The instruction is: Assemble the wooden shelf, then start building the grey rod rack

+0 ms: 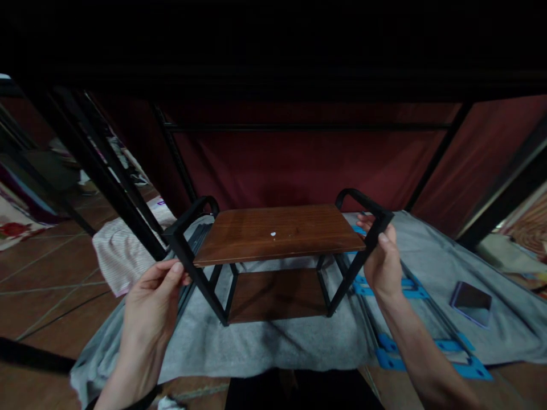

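A small two-tier shelf point(256, 225) with brown wood-look boards and a black metal frame stands upright in front of me. Its lower board point(277, 293) rests close to the grey cloth point(277, 350). My left hand point(149, 304) pinches the left frame upright point(197, 282) just below the top board, thumb and fingers closed. On the other side, my right hand point(382, 267) is around the right upright point(372, 236), its thumb in front and fingers partly hidden behind. A small white speck point(273, 234) shows on the top board.
Blue plastic pieces with dark bars point(410, 293) lie on the cloth at right, near a phone point(472, 303). Black metal posts point(106, 179) rise at left, and a dark structure hangs overhead. A red curtain point(307, 165) closes the back. A striped cloth point(123, 245) lies on the tiles.
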Tool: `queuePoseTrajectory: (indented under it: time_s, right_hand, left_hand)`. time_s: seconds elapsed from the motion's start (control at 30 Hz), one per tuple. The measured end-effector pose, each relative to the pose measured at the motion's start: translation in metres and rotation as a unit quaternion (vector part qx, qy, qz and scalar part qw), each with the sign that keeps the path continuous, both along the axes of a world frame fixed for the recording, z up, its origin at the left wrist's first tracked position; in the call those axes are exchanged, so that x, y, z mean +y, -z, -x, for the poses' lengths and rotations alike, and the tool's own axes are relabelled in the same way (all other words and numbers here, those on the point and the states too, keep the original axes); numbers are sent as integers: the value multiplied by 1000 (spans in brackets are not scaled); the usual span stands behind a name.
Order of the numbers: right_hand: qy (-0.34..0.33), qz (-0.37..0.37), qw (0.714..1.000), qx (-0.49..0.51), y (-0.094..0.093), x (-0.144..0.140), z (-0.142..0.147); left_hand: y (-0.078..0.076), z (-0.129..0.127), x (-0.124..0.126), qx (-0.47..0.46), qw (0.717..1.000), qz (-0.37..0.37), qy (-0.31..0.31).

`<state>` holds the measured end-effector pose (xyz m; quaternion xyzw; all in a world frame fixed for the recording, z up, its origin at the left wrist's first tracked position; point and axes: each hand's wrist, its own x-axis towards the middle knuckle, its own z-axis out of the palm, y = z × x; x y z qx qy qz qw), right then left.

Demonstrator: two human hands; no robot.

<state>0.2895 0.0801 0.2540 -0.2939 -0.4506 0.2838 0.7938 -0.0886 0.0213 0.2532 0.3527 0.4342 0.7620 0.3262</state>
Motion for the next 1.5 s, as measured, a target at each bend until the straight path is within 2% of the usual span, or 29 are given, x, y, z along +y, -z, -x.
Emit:
queuePoseTrajectory:
  time_s: [0.23, 0.57, 0.77, 0.93, 1.13, 1.37, 1.5]
  right_hand:
    - [-16, 22, 998, 64, 7, -5, 1]
    - [-37, 56, 996, 67, 17, -9, -2]
    - [-54, 53, 995, 64, 20, -9, -4]
    - [-34, 65, 997, 36, 23, -7, -6]
    - [-26, 59, 998, 19, 23, -8, -5]
    - [-21, 50, 998, 18, 27, -9, -11]
    - [-25, 49, 998, 8, 30, -10, -17]
  left_hand:
    - [-2, -4, 4, -15, 999, 7, -50]
    - [1, -8, 1, 19, 996, -1, -83]
    - [3, -7, 1, 25, 998, -15, -57]
    - [1, -10, -1, 39, 997, -37, -64]
    - [6, -16, -3, 85, 995, -16, -58]
    - [3, -23, -4, 80, 996, -19, -42]
    - [8, -19, -2, 74, 996, -28, -34]
